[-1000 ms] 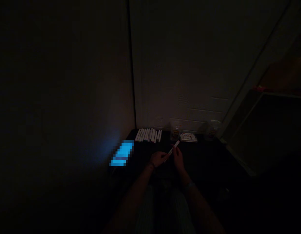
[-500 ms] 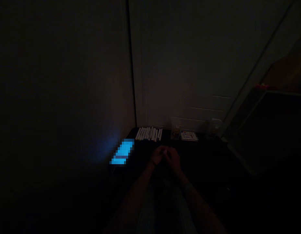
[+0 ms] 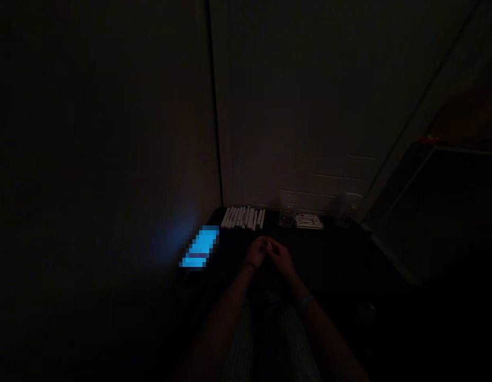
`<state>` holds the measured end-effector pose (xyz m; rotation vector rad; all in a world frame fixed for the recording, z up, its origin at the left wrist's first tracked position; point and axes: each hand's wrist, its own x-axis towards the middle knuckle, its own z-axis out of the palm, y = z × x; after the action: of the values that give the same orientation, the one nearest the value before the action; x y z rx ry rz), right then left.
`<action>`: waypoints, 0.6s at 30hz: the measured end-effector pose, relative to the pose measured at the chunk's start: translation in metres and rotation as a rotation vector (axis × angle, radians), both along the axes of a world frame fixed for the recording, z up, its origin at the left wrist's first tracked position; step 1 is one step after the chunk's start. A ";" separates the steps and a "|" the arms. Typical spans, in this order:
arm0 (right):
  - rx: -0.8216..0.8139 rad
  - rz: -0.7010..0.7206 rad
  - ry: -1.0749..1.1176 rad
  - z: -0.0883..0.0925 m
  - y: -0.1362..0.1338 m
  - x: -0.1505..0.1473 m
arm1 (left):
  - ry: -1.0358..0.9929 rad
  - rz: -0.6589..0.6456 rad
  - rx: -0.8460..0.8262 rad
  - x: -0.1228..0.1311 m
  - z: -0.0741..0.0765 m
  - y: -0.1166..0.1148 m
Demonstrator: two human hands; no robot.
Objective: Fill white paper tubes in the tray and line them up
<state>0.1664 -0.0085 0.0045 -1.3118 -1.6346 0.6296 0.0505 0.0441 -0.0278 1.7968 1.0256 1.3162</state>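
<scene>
My left hand [image 3: 257,251] and my right hand [image 3: 282,258] meet in front of me at the middle of the dark table. Their fingers are curled in and touch one another. In the gloom I cannot make out whether anything lies between them. Beyond the hands, a row of white markers [image 3: 242,218] lies side by side near the table's back edge. To the left, a lit phone-like screen [image 3: 200,248] glows blue, its content blurred into blocks.
Along the back stand a clear container [image 3: 287,213], a flat stack of white pens or markers [image 3: 309,221] and another clear container [image 3: 349,209]. Walls close in the table [image 3: 329,254] at the left and back. A large dark panel [image 3: 448,212] stands at right.
My hands stay together in almost the same place, with only a slight shift. The things on the table have not moved. The orange glow at the upper right is dimmer.
</scene>
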 end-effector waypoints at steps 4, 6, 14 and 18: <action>-0.001 0.001 0.044 0.002 -0.001 0.000 | 0.035 0.013 0.027 0.000 0.006 -0.003; -0.001 -0.013 0.056 0.002 -0.001 -0.001 | 0.045 0.012 0.038 -0.001 0.009 -0.005; -0.001 -0.002 0.053 0.001 0.000 0.000 | 0.035 0.020 0.012 0.000 0.005 -0.002; -0.021 -0.032 0.036 -0.005 0.003 0.001 | 0.049 0.027 0.025 -0.001 0.005 -0.003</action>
<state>0.1674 -0.0058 -0.0001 -1.3322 -1.5789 0.6483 0.0495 0.0410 -0.0229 1.8478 1.0673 1.3127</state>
